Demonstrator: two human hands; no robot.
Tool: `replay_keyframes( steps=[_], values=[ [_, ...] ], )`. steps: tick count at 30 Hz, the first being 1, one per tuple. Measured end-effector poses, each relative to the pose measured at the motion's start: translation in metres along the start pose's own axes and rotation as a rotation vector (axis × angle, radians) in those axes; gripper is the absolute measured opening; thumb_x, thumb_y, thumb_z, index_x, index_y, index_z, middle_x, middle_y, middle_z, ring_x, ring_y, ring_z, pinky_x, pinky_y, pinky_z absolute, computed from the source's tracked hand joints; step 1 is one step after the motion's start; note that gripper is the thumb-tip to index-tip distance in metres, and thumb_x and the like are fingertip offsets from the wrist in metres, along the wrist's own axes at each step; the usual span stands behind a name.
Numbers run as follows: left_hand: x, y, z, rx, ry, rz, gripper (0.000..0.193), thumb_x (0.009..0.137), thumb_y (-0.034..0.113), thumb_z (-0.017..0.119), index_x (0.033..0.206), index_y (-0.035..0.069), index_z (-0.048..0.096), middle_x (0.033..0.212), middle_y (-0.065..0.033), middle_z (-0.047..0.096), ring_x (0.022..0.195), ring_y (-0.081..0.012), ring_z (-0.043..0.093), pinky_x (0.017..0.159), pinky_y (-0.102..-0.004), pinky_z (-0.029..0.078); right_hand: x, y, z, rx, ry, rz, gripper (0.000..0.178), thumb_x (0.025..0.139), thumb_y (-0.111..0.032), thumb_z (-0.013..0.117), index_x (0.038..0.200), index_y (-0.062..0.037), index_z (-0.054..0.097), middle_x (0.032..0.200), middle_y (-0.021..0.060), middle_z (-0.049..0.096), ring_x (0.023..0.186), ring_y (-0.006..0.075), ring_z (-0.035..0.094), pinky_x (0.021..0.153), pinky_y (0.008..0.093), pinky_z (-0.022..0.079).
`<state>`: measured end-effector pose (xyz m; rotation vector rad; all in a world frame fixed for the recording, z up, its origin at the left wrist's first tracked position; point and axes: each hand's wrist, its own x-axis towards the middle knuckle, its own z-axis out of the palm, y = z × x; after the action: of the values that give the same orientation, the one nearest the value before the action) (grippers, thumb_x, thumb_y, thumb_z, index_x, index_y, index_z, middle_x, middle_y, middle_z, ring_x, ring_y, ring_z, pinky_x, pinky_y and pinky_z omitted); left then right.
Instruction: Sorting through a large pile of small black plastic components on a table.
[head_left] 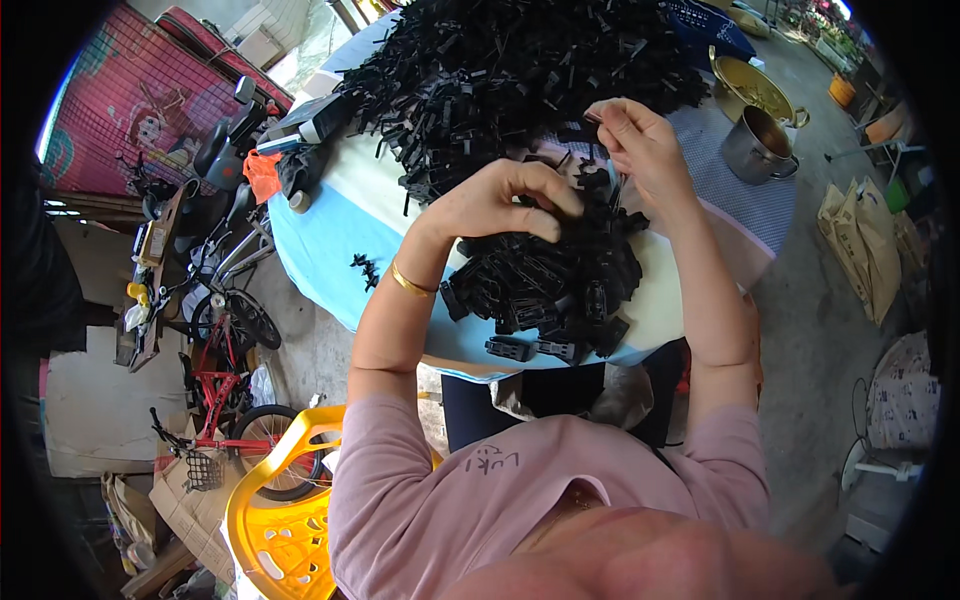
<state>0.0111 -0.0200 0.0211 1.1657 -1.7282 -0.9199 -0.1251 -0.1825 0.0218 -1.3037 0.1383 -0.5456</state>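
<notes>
Curling loosely, left hand [487, 200] sits just above elongated black plastic parts [530, 285] heaped mid-frame, grasp unclear; right hand [645, 145], farther, pinched, contents unclear.

Black plastic parts [510, 70], mostly matt with small glints, at upper centre. Smooth, matt table cover [318, 250] at centre left. Upper right: shiny brass-like metal basin [729, 88], duller grey metal pot [757, 150]. Lower left: glossy yellow plastic chair [292, 512]. Bottom centre: soft, matt cloth shirt [560, 455]. Right: rough, concrete-like floor [810, 380]. Near centre: polished metal bangle [408, 283].
</notes>
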Motion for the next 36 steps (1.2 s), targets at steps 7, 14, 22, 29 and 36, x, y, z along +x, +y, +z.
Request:
replay_keyframes(
  steps=[7,14,22,29,36],
  values=[
    [0.02,-0.041,-0.005,0.568,0.374,-0.184,0.027,0.076,-0.002,0.055,0.103,0.001,0.059,0.092,-0.0091,0.065,0.083,-0.0153,0.06,0.075,-0.027,0.047,0.005,0.026,0.007,-0.511,0.07,-0.338,0.019,0.081,-0.01,0.06,0.098,-0.0015,0.061,0.091,0.0049,0.064,0.076,0.0105,0.061,0.066,0.0216,0.048],
    [0.025,-0.058,-0.013,0.356,0.34,-0.347,0.031,0.067,-0.006,0.058,0.098,-0.003,0.059,0.086,-0.0121,0.064,0.076,-0.0177,0.062,0.071,-0.028,0.048,0.009,0.042,0.003,-0.812,0.164,-0.559,0.013,0.077,-0.009,0.061,0.088,-0.002,0.063,0.076,0.0105,0.064,0.068,0.0174,0.063,0.062,0.0263,0.049],
    [0.014,-0.081,-0.022,0.865,0.329,-0.191,0.02,0.065,0.005,0.064,0.085,0.001,0.063,0.084,-0.0155,0.058,0.074,-0.0333,0.055,0.066,-0.0365,0.044,0.013,0.049,0.008,-0.858,0.128,-0.553,0.017,0.069,-0.02,0.06,0.081,-0.0093,0.066,0.07,0.013,0.063,0.068,0.0302,0.061,0.062,0.0382,0.048],
    [0.013,-0.03,-0.01,0.366,0.464,-0.324,0.024,0.078,-0.004,0.051,0.102,-0.003,0.056,0.086,-0.003,0.055,0.073,-0.0105,0.052,0.066,-0.0216,0.041,-0.002,0.038,0.002,-0.829,-0.083,-0.655,0.016,0.07,-0.013,0.065,0.085,-0.0084,0.065,0.072,0.0064,0.063,0.065,0.0228,0.061,0.057,0.0323,0.046],
    [0.002,-0.03,-0.005,-0.527,0.61,-0.033,0.048,0.079,0.005,0.062,0.123,-0.002,0.043,0.107,-0.0108,0.056,0.1,-0.0202,0.054,0.091,-0.0344,0.042,0.002,0.031,0.011,-0.581,-0.182,-0.606,0.013,0.07,-0.015,0.071,0.078,-0.0059,0.067,0.071,0.0065,0.063,0.063,0.0165,0.061,0.054,0.0274,0.045]
  ],
)
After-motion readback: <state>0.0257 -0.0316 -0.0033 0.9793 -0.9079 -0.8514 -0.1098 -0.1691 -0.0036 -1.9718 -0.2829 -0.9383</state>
